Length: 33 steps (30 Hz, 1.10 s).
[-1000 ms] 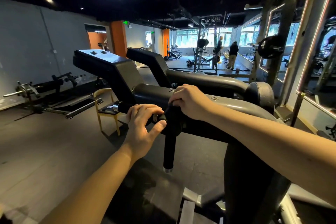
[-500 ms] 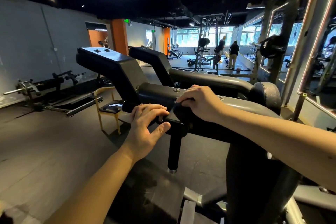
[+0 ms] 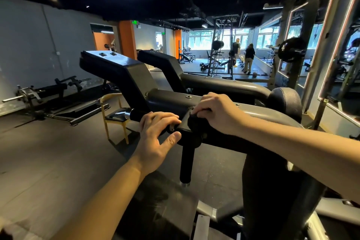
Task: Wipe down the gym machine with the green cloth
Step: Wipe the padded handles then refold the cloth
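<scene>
- Our right fingers (image 3: 201,110) are curled downward and pressed together, pinching a dark bunched wad that we judge to be the cloth (image 3: 195,122). Its green does not show in this light.
- The right hand (image 3: 216,112) holds that cloth against the joint where two grips meet the machine (image 3: 268,117).
- Our left fingers (image 3: 165,119) are curled over the top of the handle (image 3: 136,113), just left of the cloth. The thumb juts out apart from them, underneath, not closed on the bar.
- The left hand (image 3: 155,134) sits between the cloth and the handle's shiny cap (image 3: 128,114).
- The handle's long axis runs level, away to the left of the cloth, so a wipe along it would meet the left hand first.
- A lower grip (image 3: 186,161) hangs straight down from the joint, directly beneath the cloth, with nothing on it.
- The right hand is the nearer one to that lower grip, and we judge a downward stroke to be the open path. The left hand would need to lift before the handle could be wiped.
</scene>
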Motion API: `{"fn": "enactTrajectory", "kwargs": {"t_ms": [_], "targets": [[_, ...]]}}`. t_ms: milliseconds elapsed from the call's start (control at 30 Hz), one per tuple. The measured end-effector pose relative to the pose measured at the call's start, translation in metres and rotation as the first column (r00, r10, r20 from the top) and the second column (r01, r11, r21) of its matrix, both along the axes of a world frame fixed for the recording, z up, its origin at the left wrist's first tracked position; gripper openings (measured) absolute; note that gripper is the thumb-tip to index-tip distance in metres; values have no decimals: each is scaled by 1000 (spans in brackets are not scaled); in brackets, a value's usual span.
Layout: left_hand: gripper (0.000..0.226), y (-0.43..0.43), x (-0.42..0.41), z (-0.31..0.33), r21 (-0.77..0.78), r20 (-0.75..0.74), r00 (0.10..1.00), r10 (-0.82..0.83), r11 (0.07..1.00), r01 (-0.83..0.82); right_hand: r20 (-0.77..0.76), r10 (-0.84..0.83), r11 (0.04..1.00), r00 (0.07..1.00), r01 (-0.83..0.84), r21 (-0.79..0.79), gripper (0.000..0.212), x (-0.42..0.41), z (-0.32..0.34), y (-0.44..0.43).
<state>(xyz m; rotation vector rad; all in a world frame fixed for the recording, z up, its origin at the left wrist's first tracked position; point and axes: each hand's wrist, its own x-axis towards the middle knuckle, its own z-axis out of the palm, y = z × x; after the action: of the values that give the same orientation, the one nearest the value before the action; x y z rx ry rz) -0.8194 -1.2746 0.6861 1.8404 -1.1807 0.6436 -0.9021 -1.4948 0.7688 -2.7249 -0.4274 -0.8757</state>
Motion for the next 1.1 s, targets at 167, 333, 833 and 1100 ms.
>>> {"fn": "enactTrajectory", "kwargs": {"t_ms": [167,333,833,1100], "targets": [[34,4,-5,1,2,-23,1000,0,1000,0,-46,-61,998,997,62,11,14,16,6,7],[34,2,-5,-2,-3,-34,999,3,1000,-3,-46,149,989,988,-150,-14,17,-33,1,17],[37,12,-12,9,62,-99,994,38,998,-32,-131,-33,974,991,61,218,15,17,1,24],[9,30,-40,34,-23,-159,987,-12,1000,8,-180,306,787,935,-142,600,27,-67,14,34]]}}
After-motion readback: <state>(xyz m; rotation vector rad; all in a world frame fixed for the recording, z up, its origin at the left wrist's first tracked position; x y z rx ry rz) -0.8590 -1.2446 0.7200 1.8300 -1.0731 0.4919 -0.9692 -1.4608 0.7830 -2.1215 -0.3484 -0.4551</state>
